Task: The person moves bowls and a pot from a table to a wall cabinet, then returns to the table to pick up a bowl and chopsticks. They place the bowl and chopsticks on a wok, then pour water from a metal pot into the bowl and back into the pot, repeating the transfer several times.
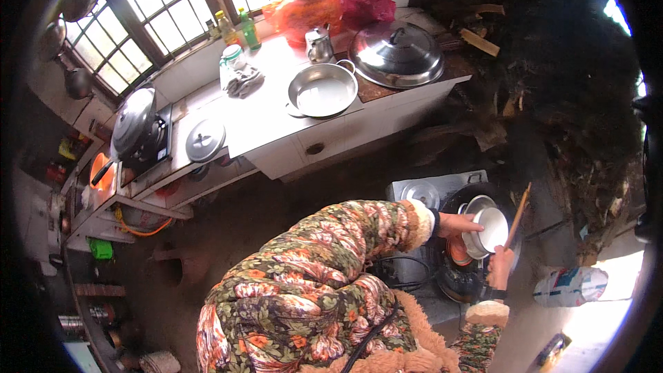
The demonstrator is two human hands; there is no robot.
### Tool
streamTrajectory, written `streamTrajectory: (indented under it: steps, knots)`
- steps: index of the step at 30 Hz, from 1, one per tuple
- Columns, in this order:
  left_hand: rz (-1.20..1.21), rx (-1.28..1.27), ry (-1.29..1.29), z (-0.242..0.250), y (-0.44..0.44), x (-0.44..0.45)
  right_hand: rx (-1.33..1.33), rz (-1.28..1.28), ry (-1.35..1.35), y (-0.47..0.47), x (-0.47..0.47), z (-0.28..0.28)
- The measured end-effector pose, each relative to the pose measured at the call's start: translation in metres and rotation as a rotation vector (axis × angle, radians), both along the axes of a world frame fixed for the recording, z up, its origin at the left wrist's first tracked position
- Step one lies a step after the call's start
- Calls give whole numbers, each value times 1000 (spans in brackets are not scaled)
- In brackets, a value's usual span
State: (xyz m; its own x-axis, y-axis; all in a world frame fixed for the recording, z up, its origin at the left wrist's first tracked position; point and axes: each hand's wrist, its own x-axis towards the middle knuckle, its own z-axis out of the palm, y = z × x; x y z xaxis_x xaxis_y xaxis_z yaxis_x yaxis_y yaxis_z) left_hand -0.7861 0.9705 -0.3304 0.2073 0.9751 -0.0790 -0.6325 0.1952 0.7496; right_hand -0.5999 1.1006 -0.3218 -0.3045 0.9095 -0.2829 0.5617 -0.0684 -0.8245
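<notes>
My left hand (460,224) grips the rim of a white bowl (493,229), its thumb over the edge. My right hand (500,268) is closed around a thin wooden stick (518,215), possibly chopsticks, at the bowl's near side. The bowl is tilted, and no food can be made out in it. Below both hands lies a large dark wok (458,287). In or over the wok are a metal bowl (479,202) and an orange-red bowl (458,250), both partly hidden by the white bowl and my left hand.
The wok sits beside a grey metal stove top (409,186). Left of it, a white counter (269,134) bears a steel pan (323,90), a large domed lid (398,54) and a kettle (318,44). Firewood (479,42) lies at the upper right, a printed sack (570,286) at the lower right.
</notes>
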Motion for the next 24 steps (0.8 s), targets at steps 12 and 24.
streamTrajectory:
  steps: [12,24]
  knots:
    - [285,36,11,38,-158,-118,189,461,214,-165,-135,49]
    - [814,-83,-21,31,-360,-254,43,695,156,-266,-234,59]
